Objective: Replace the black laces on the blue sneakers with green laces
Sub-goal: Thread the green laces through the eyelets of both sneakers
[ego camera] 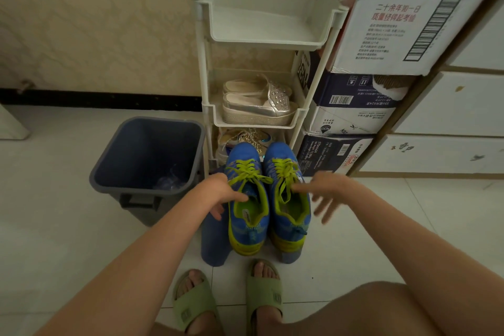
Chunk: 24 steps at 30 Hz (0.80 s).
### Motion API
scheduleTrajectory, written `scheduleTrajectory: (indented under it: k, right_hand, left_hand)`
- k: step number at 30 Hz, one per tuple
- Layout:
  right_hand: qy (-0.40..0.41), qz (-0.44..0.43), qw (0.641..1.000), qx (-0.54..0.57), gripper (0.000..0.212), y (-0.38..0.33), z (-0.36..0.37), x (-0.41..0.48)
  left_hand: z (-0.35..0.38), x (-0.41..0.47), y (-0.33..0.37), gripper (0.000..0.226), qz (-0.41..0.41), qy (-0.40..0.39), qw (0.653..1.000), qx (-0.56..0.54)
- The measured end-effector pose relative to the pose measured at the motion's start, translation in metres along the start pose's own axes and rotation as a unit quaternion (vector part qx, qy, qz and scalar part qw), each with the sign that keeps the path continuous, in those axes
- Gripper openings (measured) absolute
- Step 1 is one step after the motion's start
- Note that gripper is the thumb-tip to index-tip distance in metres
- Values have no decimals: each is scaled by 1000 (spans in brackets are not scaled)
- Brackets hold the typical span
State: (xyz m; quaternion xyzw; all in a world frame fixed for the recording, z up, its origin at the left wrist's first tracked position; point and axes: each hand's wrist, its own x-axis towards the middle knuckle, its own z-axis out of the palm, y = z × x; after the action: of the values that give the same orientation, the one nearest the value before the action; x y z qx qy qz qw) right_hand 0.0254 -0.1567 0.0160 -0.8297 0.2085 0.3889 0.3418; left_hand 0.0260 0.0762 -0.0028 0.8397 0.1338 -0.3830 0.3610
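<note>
Two blue sneakers stand side by side, toes pointing away from me, both laced and tied with green laces. My left hand [218,195] grips the left sneaker [249,224] at its outer collar, with the thumb over the tongue and the fingers under the side. My right hand [328,194] is blurred, its fingers spread straight; the forefinger touches the inner edge of the right sneaker [290,215] near the green bow [283,172]. The sneakers rest on a low blue object [214,243]. No black laces are in view.
A grey bin [147,155] stands left of the sneakers. Behind them is a white plastic shoe rack [261,35] holding silver sandals [259,101]. Stacked cardboard boxes [354,106] and white drawers [450,106] fill the right. My feet in green slippers [263,292] are close below.
</note>
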Motion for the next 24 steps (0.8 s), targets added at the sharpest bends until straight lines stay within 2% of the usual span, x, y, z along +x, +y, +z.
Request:
scheduleTrajectory:
  k: [2, 4, 7, 9, 13, 21, 24]
  right_hand:
    - [-58, 44, 997, 0, 70, 11, 15, 2]
    - [-67, 38, 996, 49, 61, 15, 23, 5]
    - [8, -5, 1000, 20, 27, 14, 31, 8]
    - [36, -10, 999, 22, 14, 14, 36, 7]
    - [33, -17, 998, 57, 15, 15, 40, 8]
    - [51, -30, 997, 56, 30, 20, 41, 13]
    - [74, -64, 992, 78, 33, 16, 38, 8]
  left_hand:
    - [7, -4, -4, 64, -17, 5, 1000, 10]
    - [14, -7, -5, 58, -19, 8, 1000, 13]
    - [28, -7, -2, 51, -3, 30, 999, 28]
    - [35, -5, -2, 45, 10, 70, 996, 63]
    - [36, -7, -4, 27, 21, 100, 992, 77]
    - [36, -10, -7, 14, 54, 119, 990, 57]
    - [27, -13, -5, 13, 69, 133, 988, 30]
